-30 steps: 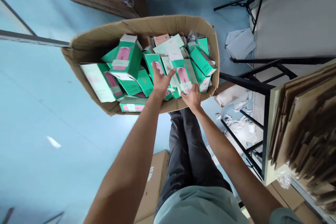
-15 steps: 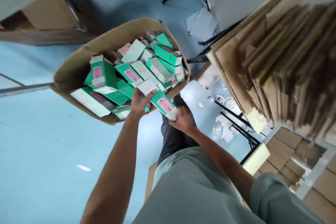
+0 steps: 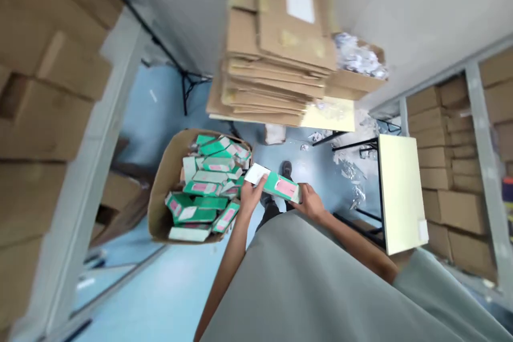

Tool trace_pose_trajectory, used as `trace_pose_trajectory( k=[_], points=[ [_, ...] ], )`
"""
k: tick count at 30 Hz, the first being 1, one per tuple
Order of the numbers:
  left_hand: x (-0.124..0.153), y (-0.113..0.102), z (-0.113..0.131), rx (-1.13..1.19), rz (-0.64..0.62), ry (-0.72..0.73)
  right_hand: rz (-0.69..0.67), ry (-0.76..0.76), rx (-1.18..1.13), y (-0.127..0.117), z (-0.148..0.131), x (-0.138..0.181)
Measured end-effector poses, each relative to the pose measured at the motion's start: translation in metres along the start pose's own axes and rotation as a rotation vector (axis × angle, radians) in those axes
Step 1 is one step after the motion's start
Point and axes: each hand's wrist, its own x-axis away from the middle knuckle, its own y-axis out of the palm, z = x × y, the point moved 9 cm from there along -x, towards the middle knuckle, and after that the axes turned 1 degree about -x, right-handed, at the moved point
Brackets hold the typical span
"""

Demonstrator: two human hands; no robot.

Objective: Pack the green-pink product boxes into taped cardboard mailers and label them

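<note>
Between my two hands is a slim green box (image 3: 281,186) with a pink panel and a white flap at its left end. My left hand (image 3: 251,195) pinches the flap end, thumb on top. Around the right end of the same box, my right hand (image 3: 310,202) is closed. To the left of my hands stands a big cardboard carton (image 3: 161,192) full of similar green and white boxes (image 3: 206,203), lying at many angles. The held box is in front of my body, just right of the carton's rim.
A tall stack of flattened cardboard (image 3: 276,75) rests on a table ahead, beside a carton of crumpled wrapping (image 3: 358,59). A pale yellow table (image 3: 403,192) stands at right. Shelves of brown boxes (image 3: 460,171) line both sides. Plastic scraps (image 3: 352,171) litter the blue floor.
My view has turned to the right, so the carton appears lower and the cardboard stack straight ahead. Both hands still hold the green box, now clear of the carton's rim.
</note>
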Motion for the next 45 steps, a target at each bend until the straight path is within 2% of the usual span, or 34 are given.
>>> trace_pose_trajectory(
  k=[3, 7, 9, 12, 15, 18, 20, 22, 26, 29, 32, 34, 38, 41, 45],
  points=[
    [0.016, 0.065, 0.040, -0.057, -0.152, 0.054, 0.135, 0.095, -0.102, -0.045, 0.034, 0.040],
    [0.036, 0.164, 0.074, -0.170, -0.363, 0.031, 0.349, 0.177, -0.243, -0.097, 0.091, 0.089],
    [0.050, 0.223, 0.087, -0.136, -0.488, 0.000, 0.443, 0.201, -0.312, -0.122, 0.126, 0.111],
    [0.076, 0.323, 0.103, -0.023, -0.692, -0.051, 0.546, 0.251, -0.414, -0.158, 0.188, 0.144],
    [0.104, 0.427, 0.105, -0.084, -0.854, -0.066, 0.598, 0.330, -0.497, -0.190, 0.254, 0.180],
    [0.131, 0.526, 0.095, -0.237, -0.977, -0.043, 0.620, 0.418, -0.560, -0.217, 0.313, 0.217],
    [0.148, 0.584, 0.085, -0.319, -1.020, -0.032, 0.649, 0.494, -0.605, -0.230, 0.347, 0.240],
    [0.163, 0.632, 0.075, -0.355, -1.035, -0.032, 0.686, 0.576, -0.654, -0.240, 0.376, 0.261],
    [0.185, 0.707, 0.053, -0.347, -1.035, -0.092, 0.742, 0.732, -0.744, -0.246, 0.416, 0.283],
    [0.190, 0.756, 0.038, -0.349, -1.023, -0.124, 0.778, 0.835, -0.792, -0.251, 0.435, 0.281],
    [0.196, 0.811, 0.032, -0.359, -1.071, -0.093, 0.825, 0.946, -0.833, -0.265, 0.447, 0.273],
    [0.204, 0.848, 0.039, -0.392, -1.145, -0.017, 0.884, 1.028, -0.863, -0.280, 0.453, 0.269],
    [0.224, 0.912, 0.074, -0.449, -1.335, 0.179, 1.054, 1.136, -0.891, -0.320, 0.461, 0.262],
    [0.237, 0.947, 0.097, -0.452, -1.535, 0.185, 1.153, 1.187, -0.887, -0.343, 0.468, 0.253],
    [0.243, 0.984, 0.111, -0.537, -1.759, 0.184, 1.220, 1.216, -0.916, -0.358, 0.479, 0.240]
  ],
)
